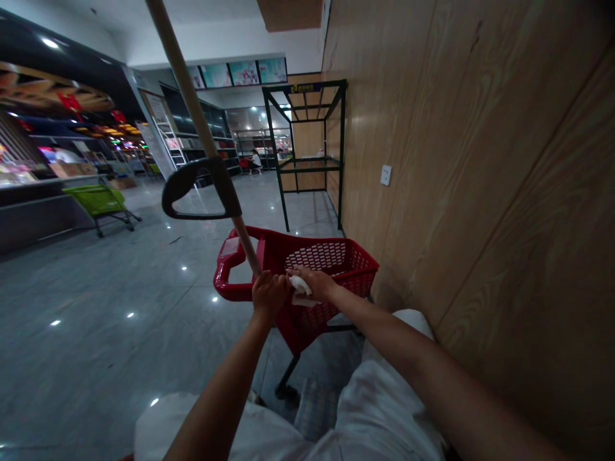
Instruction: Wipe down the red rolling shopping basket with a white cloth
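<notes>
Seemingly wiping the near rim of the red plastic shopping cart (336,256) by the wood-panelled wall (480,160), pinching a crumpled white cloth (300,286) under the right hand (318,282), clenching the tan wooden pole (192,96) in the left hand (269,293), probably needing steady sideways pressure next.

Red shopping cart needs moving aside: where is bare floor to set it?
Bare grey floor spreads left of the red shopping cart, up to the green cart. Crowded on the right: wood wall close beside it, black shelf frame behind.
</notes>
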Demonstrator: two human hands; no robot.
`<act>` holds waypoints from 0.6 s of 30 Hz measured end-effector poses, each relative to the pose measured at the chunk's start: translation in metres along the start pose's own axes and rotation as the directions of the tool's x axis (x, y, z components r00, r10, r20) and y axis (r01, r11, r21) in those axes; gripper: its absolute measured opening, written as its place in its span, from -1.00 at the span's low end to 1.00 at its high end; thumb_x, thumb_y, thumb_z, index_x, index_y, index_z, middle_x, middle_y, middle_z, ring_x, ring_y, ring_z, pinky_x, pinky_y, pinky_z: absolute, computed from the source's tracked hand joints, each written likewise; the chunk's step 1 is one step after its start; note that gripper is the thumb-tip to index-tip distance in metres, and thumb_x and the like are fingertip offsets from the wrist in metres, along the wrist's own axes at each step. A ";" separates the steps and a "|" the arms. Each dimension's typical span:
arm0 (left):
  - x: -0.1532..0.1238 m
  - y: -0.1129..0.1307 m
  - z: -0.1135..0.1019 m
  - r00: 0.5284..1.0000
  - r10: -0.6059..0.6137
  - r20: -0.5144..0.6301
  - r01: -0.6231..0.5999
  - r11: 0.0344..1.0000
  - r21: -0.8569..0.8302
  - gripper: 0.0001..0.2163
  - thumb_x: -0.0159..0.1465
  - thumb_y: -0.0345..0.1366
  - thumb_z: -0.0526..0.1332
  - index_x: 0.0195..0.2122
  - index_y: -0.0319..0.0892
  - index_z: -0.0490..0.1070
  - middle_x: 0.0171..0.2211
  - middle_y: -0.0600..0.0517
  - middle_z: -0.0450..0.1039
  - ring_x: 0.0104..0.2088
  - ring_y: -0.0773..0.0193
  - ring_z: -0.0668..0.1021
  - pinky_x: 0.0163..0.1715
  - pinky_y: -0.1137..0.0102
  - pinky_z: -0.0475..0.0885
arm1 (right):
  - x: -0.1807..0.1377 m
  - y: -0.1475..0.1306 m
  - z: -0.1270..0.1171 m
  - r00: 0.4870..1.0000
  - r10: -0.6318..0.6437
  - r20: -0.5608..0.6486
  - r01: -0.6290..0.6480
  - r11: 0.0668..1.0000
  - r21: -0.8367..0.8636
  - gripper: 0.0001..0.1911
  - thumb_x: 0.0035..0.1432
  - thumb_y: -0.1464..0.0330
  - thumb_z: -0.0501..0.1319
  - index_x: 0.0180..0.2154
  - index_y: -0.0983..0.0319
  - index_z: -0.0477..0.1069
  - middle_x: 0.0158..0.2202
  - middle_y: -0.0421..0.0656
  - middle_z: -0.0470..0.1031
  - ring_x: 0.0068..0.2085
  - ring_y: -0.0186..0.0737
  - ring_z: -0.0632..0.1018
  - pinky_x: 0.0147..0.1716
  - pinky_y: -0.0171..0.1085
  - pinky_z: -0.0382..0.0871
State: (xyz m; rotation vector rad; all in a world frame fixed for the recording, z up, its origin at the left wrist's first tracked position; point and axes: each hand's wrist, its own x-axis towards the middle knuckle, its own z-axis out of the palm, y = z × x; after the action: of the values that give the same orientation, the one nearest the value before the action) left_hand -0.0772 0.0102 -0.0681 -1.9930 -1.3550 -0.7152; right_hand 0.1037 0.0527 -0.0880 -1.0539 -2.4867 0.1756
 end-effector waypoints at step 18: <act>-0.006 -0.018 0.006 0.975 0.022 -0.223 -0.028 0.999 -0.026 -0.71 0.28 -0.32 0.10 -0.62 -0.07 0.30 -0.61 0.12 0.44 -0.48 0.29 0.49 -0.12 0.27 0.30 | -0.080 0.073 -0.025 0.953 0.299 0.059 -0.277 0.931 -0.239 -0.66 0.27 0.23 0.11 0.07 0.08 0.36 -0.04 -0.12 0.48 -0.06 -0.15 0.50 -0.06 -0.23 0.29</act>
State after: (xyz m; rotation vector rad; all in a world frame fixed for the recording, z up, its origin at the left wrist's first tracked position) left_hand -0.0955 0.0164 -0.0731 -1.8845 -1.1911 -0.9211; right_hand 0.2120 0.0459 -0.1129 -1.5412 -2.4651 0.0262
